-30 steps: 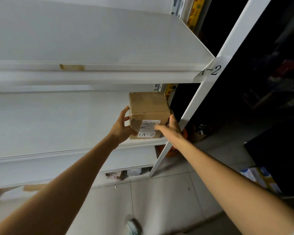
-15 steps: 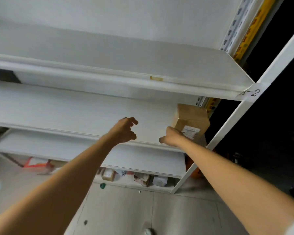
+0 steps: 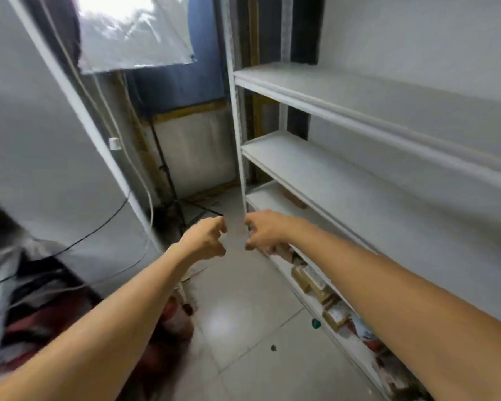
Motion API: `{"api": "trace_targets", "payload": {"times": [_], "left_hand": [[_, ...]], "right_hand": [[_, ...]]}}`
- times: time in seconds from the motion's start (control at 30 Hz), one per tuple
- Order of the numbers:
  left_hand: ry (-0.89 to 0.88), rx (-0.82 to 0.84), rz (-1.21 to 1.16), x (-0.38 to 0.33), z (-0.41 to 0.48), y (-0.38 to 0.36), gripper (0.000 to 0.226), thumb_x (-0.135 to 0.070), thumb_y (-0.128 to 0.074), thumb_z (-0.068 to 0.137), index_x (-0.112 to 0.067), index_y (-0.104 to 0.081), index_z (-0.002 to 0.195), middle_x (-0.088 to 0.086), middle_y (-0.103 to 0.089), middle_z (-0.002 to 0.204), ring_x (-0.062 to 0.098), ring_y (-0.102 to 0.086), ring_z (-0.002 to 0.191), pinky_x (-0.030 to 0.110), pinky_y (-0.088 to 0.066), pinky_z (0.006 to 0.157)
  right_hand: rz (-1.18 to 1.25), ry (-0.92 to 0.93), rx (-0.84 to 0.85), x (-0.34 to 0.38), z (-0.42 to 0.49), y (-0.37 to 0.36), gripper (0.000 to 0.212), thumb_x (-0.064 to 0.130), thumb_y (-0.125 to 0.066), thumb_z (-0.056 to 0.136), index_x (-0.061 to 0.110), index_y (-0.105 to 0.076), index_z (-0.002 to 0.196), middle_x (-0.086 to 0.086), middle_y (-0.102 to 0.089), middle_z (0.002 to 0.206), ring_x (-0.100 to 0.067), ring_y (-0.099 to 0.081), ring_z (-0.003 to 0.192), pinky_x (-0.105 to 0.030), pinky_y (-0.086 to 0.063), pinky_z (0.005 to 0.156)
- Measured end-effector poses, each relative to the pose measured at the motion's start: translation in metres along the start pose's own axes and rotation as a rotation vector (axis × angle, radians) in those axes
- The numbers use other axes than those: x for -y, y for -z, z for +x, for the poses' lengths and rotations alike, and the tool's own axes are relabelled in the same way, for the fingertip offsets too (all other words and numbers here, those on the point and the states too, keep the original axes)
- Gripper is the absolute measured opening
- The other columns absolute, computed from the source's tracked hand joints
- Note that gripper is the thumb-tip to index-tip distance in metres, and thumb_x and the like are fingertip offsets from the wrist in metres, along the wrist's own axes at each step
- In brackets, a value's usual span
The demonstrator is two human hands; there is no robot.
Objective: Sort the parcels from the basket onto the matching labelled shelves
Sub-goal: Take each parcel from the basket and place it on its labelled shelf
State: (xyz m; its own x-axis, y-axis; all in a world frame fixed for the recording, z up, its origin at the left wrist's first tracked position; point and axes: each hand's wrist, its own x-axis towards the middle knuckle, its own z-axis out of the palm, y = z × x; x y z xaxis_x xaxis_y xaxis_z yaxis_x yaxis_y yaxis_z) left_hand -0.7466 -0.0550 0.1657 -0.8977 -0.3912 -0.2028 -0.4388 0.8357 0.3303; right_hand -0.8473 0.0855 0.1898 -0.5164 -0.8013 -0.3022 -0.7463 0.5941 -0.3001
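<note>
fingers (image 3: 217, 227) loosely curled, holding nothing; parcels (image 3: 308, 280) low down blurred

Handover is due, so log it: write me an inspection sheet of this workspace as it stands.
Surface: tiled floor, one dark speck.
Job's things: parcels on the shelving's lowest level; basket, nothing seen.
Clutter: blurred red and grey heap at left; green bit on the floor.
Grippers: left hand and right hand hold nothing, fingers loosely curled.
Cables: black cable across the left wall.
Surroundings: light stand, plastic sheet.
</note>
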Motion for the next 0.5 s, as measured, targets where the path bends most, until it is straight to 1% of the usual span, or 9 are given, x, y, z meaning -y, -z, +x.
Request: {"api": "trace_targets", "payload": {"times": [0.07, 0.1, 0.2, 0.27, 0.33, 0.43, 0.5], "left_hand": [[0.128, 0.006, -0.004, 0.049, -0.031, 0.01, 0.048, -0.017, -0.071, 0.07, -0.017, -0.053, 0.115, 0.003, -0.058, 0.111, 0.024, -0.058, 0.101, 0.038, -0.052, 0.085], [0.184, 0.001, -0.003, 0.068, -0.049, 0.015, 0.047, -0.02, -0.07, 0.069, -0.018, -0.053, 0.113, 0.003, -0.059, 0.111, 0.024, -0.058, 0.101, 0.038, -0.051, 0.086], [0.336, -0.026, -0.018, 0.116, -0.1, 0.021, 0.049, -0.023, -0.071, 0.073, -0.016, -0.051, 0.117, 0.004, -0.06, 0.112, 0.025, -0.058, 0.103, 0.036, -0.05, 0.087], [0.443, -0.063, -0.071, 0.14, -0.136, 0.019, 0.049, -0.023, -0.073, 0.074, -0.013, -0.051, 0.117, 0.005, -0.061, 0.11, 0.026, -0.059, 0.101, 0.038, -0.051, 0.086], [0.552, -0.102, -0.123, 0.16, -0.18, 0.012, 0.046, -0.023, -0.072, 0.075, -0.012, -0.051, 0.114, 0.007, -0.061, 0.108, 0.027, -0.059, 0.097, 0.04, -0.052, 0.083], [0.701, -0.172, -0.157, 0.177, -0.247, -0.004, 0.041, -0.025, -0.072, 0.079, -0.009, -0.052, 0.111, 0.01, -0.062, 0.107, 0.027, -0.059, 0.095, 0.041, -0.05, 0.082], [0.836, -0.231, -0.21, 0.182, -0.296, -0.018, 0.043, -0.025, -0.073, 0.079, -0.008, -0.053, 0.114, 0.01, -0.061, 0.109, 0.027, -0.058, 0.097, 0.041, -0.05, 0.083]], "right_hand": [[-0.045, 0.114, 0.04, 0.046, 0.022, -0.007, 0.07, 0.042, -0.071, 0.079, 0.015, -0.043, 0.138, -0.007, -0.049, 0.138, -0.026, -0.048, 0.124, -0.039, -0.045, 0.097], [-0.069, 0.181, 0.055, 0.069, 0.031, -0.012, 0.069, 0.042, -0.071, 0.078, 0.015, -0.045, 0.137, -0.008, -0.05, 0.136, -0.027, -0.049, 0.122, -0.041, -0.046, 0.098], [-0.136, 0.39, 0.112, 0.135, 0.05, -0.026, 0.065, 0.043, -0.071, 0.077, 0.013, -0.048, 0.13, -0.01, -0.055, 0.125, -0.029, -0.054, 0.113, -0.041, -0.05, 0.089], [-0.203, 0.531, 0.164, 0.178, 0.056, -0.037, 0.063, 0.04, -0.069, 0.079, 0.01, -0.047, 0.13, -0.01, -0.057, 0.121, -0.029, -0.057, 0.106, -0.038, -0.051, 0.084], [-0.253, 0.682, 0.221, 0.222, 0.053, -0.051, 0.062, 0.04, -0.07, 0.079, 0.009, -0.049, 0.128, -0.009, -0.058, 0.122, -0.028, -0.058, 0.101, -0.04, -0.051, 0.085], [-0.311, 0.898, 0.283, 0.28, 0.034, -0.077, 0.065, 0.039, -0.071, 0.081, 0.007, -0.047, 0.131, -0.01, -0.054, 0.125, -0.029, -0.053, 0.113, -0.04, -0.047, 0.091], [-0.367, 1.021, 0.345, 0.317, 0.01, -0.099, 0.062, 0.039, -0.068, 0.086, 0.001, -0.048, 0.13, -0.015, -0.054, 0.126, -0.032, -0.052, 0.114, -0.041, -0.046, 0.091]]}}
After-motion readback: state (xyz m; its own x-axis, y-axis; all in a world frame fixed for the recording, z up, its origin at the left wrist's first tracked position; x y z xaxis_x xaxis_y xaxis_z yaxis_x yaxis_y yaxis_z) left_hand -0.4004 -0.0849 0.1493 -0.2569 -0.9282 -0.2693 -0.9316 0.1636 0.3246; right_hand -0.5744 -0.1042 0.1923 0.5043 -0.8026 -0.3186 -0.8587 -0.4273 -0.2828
